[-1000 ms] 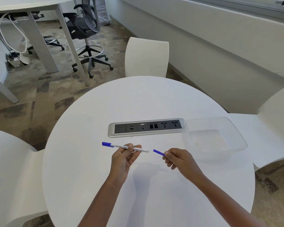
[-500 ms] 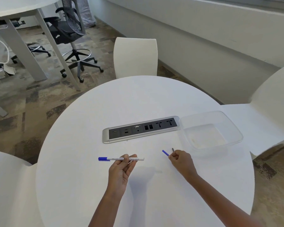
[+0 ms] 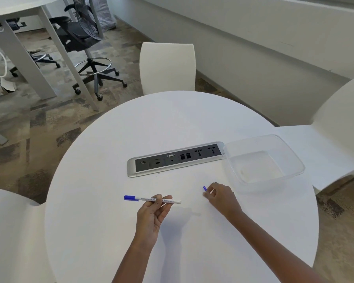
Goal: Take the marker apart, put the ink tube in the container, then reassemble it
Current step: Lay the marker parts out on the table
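My left hand (image 3: 152, 211) pinches the white marker body (image 3: 173, 200) near its middle, level above the round white table (image 3: 114, 139). Its blue end (image 3: 130, 198) points left and its open white end points right. My right hand (image 3: 220, 196) is closed on a small blue marker piece (image 3: 204, 188), low over the table to the right of the marker body. Only the tip of that piece shows past my fingers. A clear, empty plastic container (image 3: 294, 160) stands to the right, just beyond my right hand.
A silver and black power socket strip (image 3: 176, 159) is set into the table behind my hands, touching the container's left side. White chairs stand at the far side (image 3: 168, 66), the right (image 3: 339, 119) and the near left (image 3: 8, 231). A black office chair (image 3: 84, 37) and a desk are further back.
My right hand has carried the blue piece away from the marker body, rightward and down toward the table near the container. The left hand has kept the marker body nearly still.
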